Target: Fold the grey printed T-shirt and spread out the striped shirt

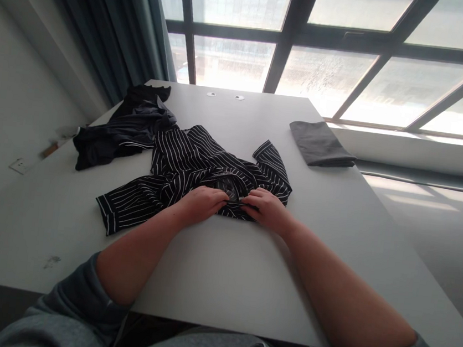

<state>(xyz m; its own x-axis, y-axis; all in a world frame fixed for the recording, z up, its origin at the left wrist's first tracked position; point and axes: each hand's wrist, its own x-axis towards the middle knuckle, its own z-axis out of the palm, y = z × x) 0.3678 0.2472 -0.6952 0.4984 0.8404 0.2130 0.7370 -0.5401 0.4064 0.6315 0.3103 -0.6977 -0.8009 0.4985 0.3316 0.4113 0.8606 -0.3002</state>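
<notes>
A black shirt with white stripes (pixel 200 156) lies spread and rumpled on the white table in front of me. One sleeve reaches out to the near left, the other bends at the right. My left hand (pixel 204 201) is closed on the shirt's near edge, around the collar opening. Close beside it, my right hand (pixel 267 208) pinches the same edge from the right. Only a small gap separates the fingertips of both hands. What exactly lies under the fingers is partly hidden.
Dark clothes (pixel 126 128) lie in a heap at the table's left edge, touching or close to the shirt. A folded grey cloth (pixel 322 143) rests at the right edge. Large windows (pixel 331 68) and a dark curtain (pixel 102 19) stand behind the white table (pixel 220 272).
</notes>
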